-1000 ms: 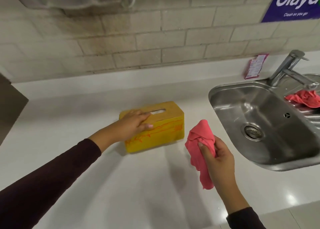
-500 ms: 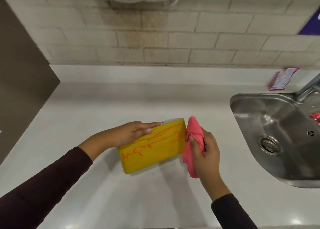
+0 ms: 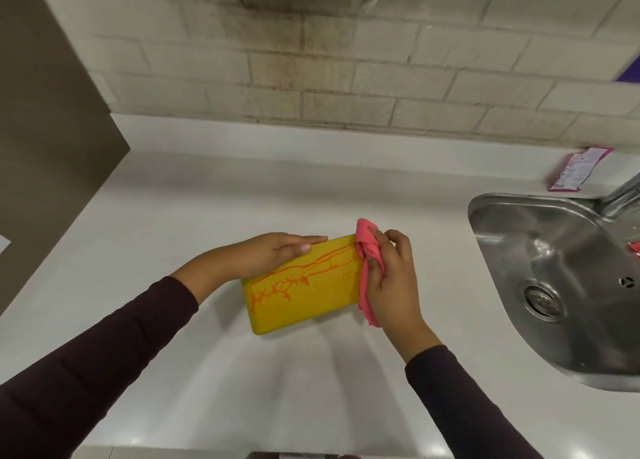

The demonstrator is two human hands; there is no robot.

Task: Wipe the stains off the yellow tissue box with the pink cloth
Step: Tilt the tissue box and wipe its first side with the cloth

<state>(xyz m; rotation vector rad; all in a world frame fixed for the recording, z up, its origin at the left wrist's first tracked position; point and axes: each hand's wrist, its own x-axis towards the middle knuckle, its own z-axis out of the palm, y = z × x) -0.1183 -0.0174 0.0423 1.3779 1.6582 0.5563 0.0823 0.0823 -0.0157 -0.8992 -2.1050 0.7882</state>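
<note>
The yellow tissue box (image 3: 311,299) sits on the white counter, its near side facing me and streaked with branching orange stains (image 3: 284,285). My left hand (image 3: 273,254) lies flat over the box's top left edge, holding it. My right hand (image 3: 391,278) grips the bunched pink cloth (image 3: 367,250) and presses it against the right end of the stained side. The cloth's tail hangs below my fingers. The box's top and its opening are hidden from this angle.
A steel sink (image 3: 561,285) with a drain (image 3: 542,299) lies to the right, a tap (image 3: 623,195) at its back. Another pink cloth (image 3: 635,247) shows at the right edge. A pink sachet (image 3: 578,169) leans on the backsplash. A brown panel (image 3: 41,146) bounds the left.
My right hand brought the pink cloth from the air beside the box onto its right end. The view tilted down, so the stained side now faces me; my left hand stayed on the box.
</note>
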